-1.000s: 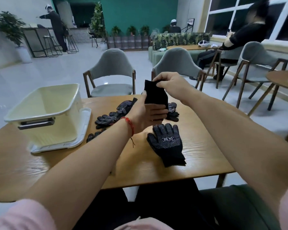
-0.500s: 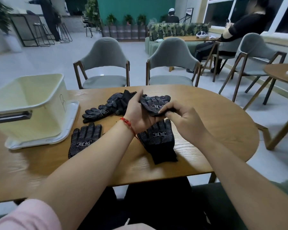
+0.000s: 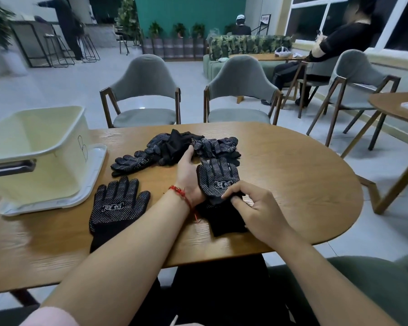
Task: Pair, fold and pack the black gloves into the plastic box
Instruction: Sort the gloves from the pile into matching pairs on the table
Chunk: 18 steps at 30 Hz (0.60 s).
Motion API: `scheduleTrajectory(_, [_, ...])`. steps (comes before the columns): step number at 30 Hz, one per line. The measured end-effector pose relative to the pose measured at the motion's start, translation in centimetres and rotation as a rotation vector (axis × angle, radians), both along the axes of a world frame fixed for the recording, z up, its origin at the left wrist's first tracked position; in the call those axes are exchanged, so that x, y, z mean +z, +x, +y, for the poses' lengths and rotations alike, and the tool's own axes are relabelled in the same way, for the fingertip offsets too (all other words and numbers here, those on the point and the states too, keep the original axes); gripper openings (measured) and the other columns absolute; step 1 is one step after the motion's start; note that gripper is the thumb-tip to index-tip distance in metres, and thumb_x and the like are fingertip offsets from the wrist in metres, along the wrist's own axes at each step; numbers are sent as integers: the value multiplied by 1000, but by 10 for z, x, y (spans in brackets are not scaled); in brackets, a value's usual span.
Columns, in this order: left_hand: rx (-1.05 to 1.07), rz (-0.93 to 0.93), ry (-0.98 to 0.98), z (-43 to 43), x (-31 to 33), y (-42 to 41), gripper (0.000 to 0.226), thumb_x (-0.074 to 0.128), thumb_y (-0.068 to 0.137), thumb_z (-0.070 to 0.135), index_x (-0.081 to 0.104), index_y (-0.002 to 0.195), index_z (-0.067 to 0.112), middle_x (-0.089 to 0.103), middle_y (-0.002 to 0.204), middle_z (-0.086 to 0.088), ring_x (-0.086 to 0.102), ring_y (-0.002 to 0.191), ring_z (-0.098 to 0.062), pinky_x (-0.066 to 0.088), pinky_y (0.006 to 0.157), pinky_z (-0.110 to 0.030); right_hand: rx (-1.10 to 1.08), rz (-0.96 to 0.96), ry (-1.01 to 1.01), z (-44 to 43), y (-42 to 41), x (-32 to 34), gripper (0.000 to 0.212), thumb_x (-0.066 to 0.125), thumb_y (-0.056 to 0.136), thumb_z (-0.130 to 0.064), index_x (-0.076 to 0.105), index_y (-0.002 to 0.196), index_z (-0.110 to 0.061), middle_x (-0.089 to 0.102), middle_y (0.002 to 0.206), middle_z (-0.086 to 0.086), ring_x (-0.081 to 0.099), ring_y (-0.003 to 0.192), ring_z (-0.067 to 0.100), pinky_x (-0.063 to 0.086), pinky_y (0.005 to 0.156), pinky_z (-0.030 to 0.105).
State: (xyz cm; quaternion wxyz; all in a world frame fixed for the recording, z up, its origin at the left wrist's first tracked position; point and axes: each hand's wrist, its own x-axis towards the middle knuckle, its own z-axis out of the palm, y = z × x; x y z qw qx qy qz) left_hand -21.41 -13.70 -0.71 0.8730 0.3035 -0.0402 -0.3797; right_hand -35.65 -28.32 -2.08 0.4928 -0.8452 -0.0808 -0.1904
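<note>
A dotted glove point(image 3: 218, 180) lies logo-up between my left hand point(image 3: 186, 175) and right hand point(image 3: 252, 208), its cuff pinched by my right hand, over a plain-side glove point(image 3: 226, 220). A flat glove point(image 3: 118, 205) lies left of my left wrist, the glove heap point(image 3: 174, 147) at my left fingertips, and the cream plastic box point(image 3: 33, 142) far left.

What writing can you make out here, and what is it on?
"冠恒" (as best I can read): white boxed label on the left glove and on the middle glove.
"B": handwritten on the plastic box.
Label on the pile glove: too skewed to read.
Background sign: too blurred.
</note>
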Motion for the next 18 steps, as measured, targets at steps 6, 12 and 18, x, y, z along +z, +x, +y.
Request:
scheduleTrajectory(6, [51,14,29,3,-7,0,98,38,98,74,52,143,-11,58,140,-37,56,132,-52,47,107,-61,-9,33,-16,-1,1,-5,20,63,92,-20,76,93,-35,76,91,-6,69,84,37,55,79,51])
scheduleTrajectory(12, [65,27,35,4,-8,3,95,51,95,71,47,148,-8,51,148,-36,52,136,-53,41,113,-68,-21,-4,-49,-2,-3,-8,27,66,94,-5,76,94,-31,77,95,-9,71,89,24,55,85,46])
scheduleTrajectory(18, [312,-59,166,8,4,6,61,51,102,57,50,139,8,63,139,-25,65,122,-41,46,110,-63,-17,85,-96,-1,-1,-8,28,67,94,-6,76,92,-33,75,90,-10,68,84,15,55,81,42])
